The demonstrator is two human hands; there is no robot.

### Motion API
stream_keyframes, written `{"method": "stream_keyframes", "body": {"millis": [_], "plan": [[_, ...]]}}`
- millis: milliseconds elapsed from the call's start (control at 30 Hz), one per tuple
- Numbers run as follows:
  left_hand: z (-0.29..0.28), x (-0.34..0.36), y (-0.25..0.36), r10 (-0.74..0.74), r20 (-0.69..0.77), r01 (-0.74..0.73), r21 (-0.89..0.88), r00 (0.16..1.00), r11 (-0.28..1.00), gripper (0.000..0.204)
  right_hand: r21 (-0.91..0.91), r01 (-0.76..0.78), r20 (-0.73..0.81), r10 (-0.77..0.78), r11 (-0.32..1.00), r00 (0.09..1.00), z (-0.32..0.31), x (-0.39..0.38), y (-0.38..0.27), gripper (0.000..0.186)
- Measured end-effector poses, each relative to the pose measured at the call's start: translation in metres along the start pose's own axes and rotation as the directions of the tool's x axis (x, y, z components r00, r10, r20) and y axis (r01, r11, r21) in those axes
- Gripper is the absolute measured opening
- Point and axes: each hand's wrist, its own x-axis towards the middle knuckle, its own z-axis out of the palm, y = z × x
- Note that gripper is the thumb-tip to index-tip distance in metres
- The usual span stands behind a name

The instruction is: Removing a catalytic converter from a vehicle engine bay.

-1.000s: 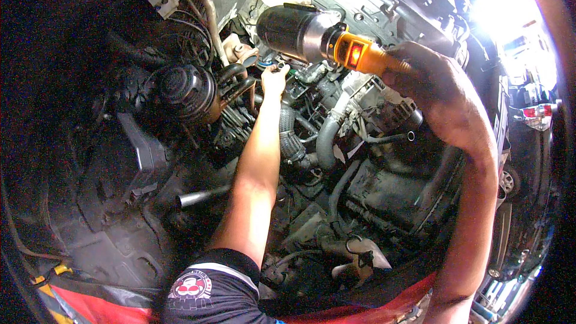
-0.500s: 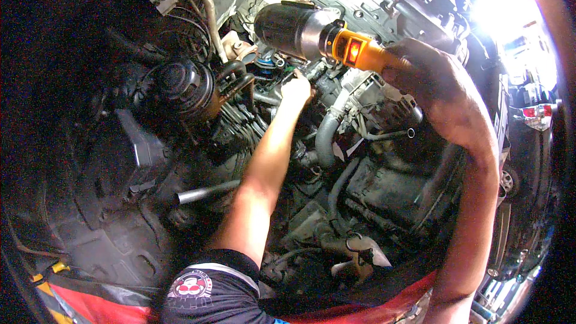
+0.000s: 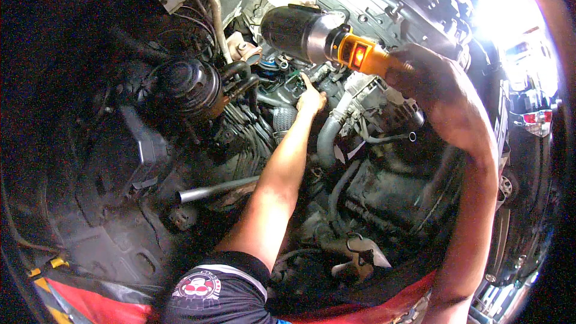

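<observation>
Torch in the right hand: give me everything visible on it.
The torch has a dark, wide barrel-shaped head with a dull metallic band, then an orange body bearing a red lit switch. It looks like plastic and metal. It lies nearly level, head pointing left over the engine, above the pointing left hand. The right hand grips its orange rear end; nothing else touches it. Its lens faces away, unseen.

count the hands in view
2: the left hand reaches deep into the engine bay at centre, finger extended; the right hand at upper right grips an orange-handled flashlight.
</observation>
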Motion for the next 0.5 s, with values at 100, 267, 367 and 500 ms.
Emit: {"method": "stream_keyframes", "body": {"millis": [100, 267, 367, 500], "plan": [[0.000, 0.020, -0.010, -0.041, -0.260, -0.076, -0.424, 0.965, 0.902, 0.105, 0.004, -0.006, 0.013, 0.006, 1.000, 1.000, 0.001, 0.004, -0.003, 0.029], [-0.023, 0.027, 0.028, -0.376, -0.015, -0.007, -1.000, 0.927, 0.023, 0.083, -0.016, -0.099, 0.017, 0.099, 0.995, 0.995, 0.000, -0.003, 0.003, 0.029], [-0.053, 0.061, -0.010, -0.237, -0.092, -0.099, -0.995, 0.967, -0.017, 0.074, 0.018, -0.060, 0.022, 0.060, 0.998, 0.998, 0.002, 0.001, -0.006, 0.029], [-0.069, 0.075, -0.031, -0.290, -0.286, -0.115, -0.864, 0.913, 0.490, 0.056, 0.000, -0.027, -0.002, 0.027, 1.000, 1.000, 0.000, -0.001, -0.004, 0.030]]}}
